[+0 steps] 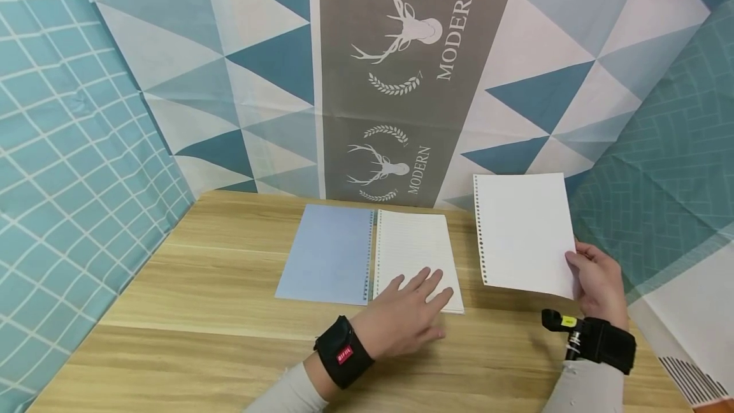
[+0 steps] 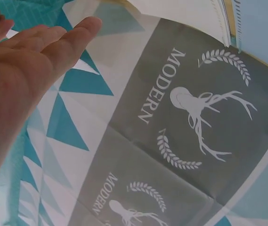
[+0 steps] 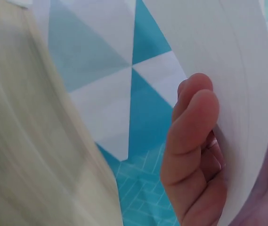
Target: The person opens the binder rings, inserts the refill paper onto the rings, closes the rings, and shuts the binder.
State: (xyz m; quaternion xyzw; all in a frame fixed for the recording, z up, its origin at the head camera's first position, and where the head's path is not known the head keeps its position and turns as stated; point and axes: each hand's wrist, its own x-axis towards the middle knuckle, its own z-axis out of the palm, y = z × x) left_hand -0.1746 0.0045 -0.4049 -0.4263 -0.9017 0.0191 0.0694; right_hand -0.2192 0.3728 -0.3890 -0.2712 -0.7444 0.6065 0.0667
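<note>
My right hand (image 1: 602, 282) pinches the lower right edge of a white sheet of paper (image 1: 522, 228), thumb on the front. The sheet is raised at the right, with punched holes down its left edge. In the right wrist view, the fingers (image 3: 188, 141) curl behind the held paper (image 3: 247, 94). My left hand (image 1: 398, 320) is spread over the lower part of a stack of lined loose-leaf paper (image 1: 414, 241); whether it touches is unclear. Left of the stack lies a light blue punched cover (image 1: 327, 253), its holes facing the stack's holes.
A wooden table (image 1: 201, 311) lies beneath everything. Behind it hangs a patterned cloth (image 1: 269, 69) with triangles and deer heads. Blue gridded cloth (image 1: 74, 145) covers the left side, and teal cloth (image 1: 659, 158) the right.
</note>
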